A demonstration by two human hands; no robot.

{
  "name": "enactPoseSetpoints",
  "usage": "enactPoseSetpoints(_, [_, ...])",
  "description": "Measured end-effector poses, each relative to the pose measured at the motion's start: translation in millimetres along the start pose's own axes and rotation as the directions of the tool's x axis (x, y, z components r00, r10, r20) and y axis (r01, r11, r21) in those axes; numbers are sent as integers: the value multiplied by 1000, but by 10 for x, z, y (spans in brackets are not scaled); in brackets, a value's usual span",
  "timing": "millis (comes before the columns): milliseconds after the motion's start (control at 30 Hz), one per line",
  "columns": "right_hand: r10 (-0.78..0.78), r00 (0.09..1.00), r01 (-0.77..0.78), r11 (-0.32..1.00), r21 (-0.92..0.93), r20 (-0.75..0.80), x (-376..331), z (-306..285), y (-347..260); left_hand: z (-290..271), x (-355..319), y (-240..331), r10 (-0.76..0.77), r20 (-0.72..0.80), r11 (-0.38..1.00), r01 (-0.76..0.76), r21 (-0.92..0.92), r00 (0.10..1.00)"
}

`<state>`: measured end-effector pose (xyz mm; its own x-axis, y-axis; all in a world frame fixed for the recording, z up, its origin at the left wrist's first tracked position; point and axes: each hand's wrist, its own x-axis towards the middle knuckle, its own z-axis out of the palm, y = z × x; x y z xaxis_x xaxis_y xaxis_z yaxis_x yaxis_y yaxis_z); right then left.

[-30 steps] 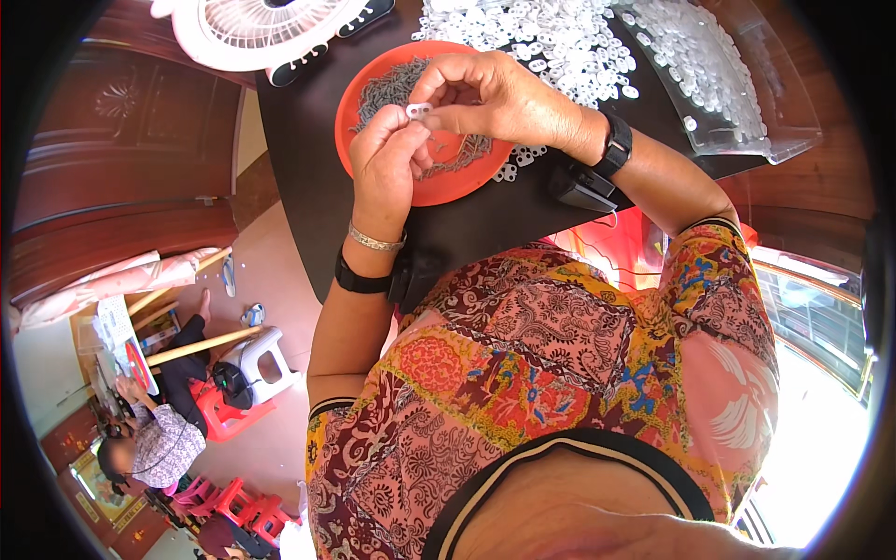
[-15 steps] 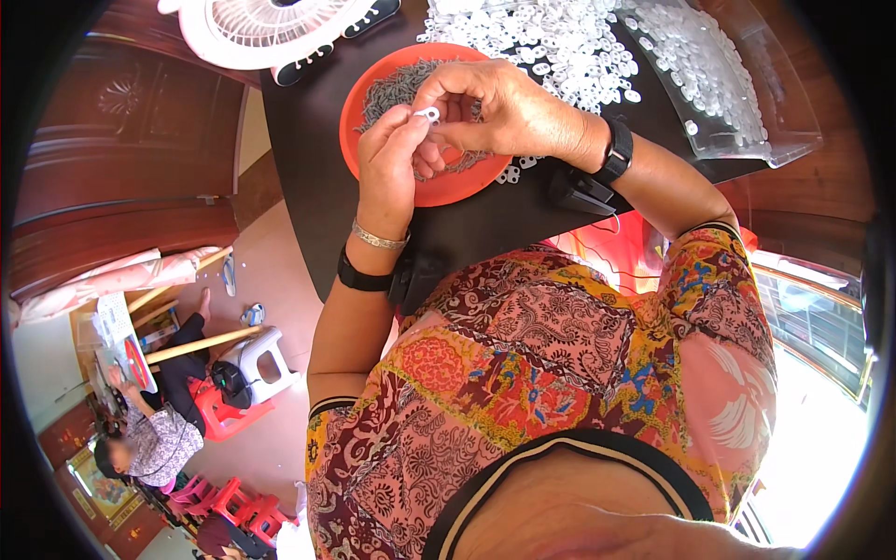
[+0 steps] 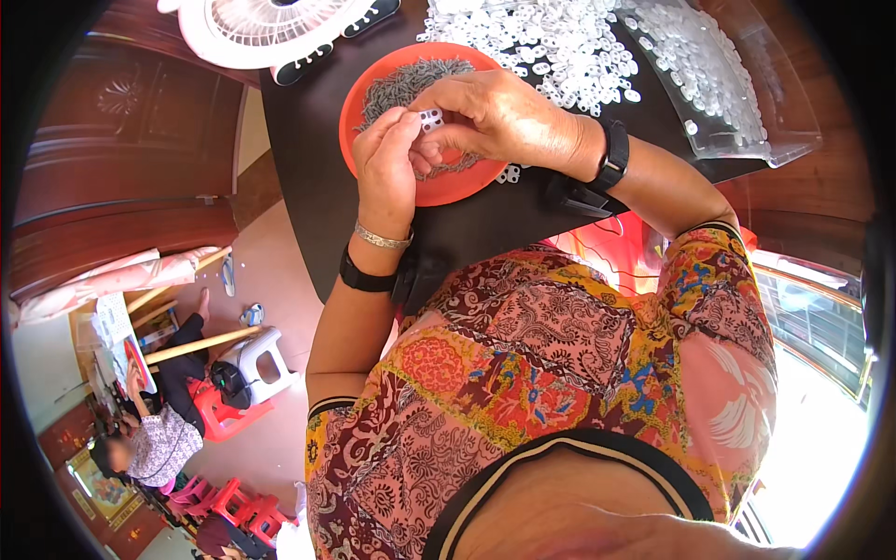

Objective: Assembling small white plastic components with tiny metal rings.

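My left hand [image 3: 387,163] and my right hand [image 3: 499,117] meet above an orange bowl [image 3: 439,191] that holds several small grey pieces [image 3: 401,79]. Between the fingertips of both hands sits a small white plastic part [image 3: 430,118] with two holes. The bowl stands on a black table [image 3: 308,187]. A heap of similar white plastic parts [image 3: 551,42] lies on the table just beyond the bowl.
A clear plastic bag [image 3: 728,93] with more white parts lies at the right. A white fan [image 3: 271,28] stands at the table's far left. A dark wooden cabinet [image 3: 121,159] is at the left. Below left, another person [image 3: 154,439] sits among red stools [image 3: 219,411].
Both hands have stayed over the bowl; the fingers have shifted slightly around the white part, which sits a little more to the right between the fingertips.
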<state>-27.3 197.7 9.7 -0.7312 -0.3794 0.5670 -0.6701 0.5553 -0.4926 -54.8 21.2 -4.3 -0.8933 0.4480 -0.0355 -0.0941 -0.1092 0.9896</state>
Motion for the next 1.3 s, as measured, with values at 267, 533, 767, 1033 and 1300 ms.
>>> enactPoseSetpoints(267, [21, 999, -24, 998, 57, 42, -4, 0, 6, -26, -6, -31, 14, 30, 999, -15, 29, 999])
enactPoseSetpoints(533, [22, 999, -16, 987, 157, -40, 14, 13, -55, 24, -59, 24, 28, 53, 999, -29, 26, 998])
enactPoseSetpoints(767, [143, 981, -186, 890, 417, 132, 53, -25, -74, -25, -90, 12, 90, 52, 995, -91, 25, 995])
enactPoseSetpoints(1033, [101, 995, -91, 936, 341, -12, 64, 23, 11, -21, -52, 31, 50, -4, 997, -50, -52, 999])
enactPoseSetpoints(1300, [-29, 993, 34, 999, 43, -113, 51, 90, 52, -81, -12, 25, -42, 47, 995, 46, -92, 998])
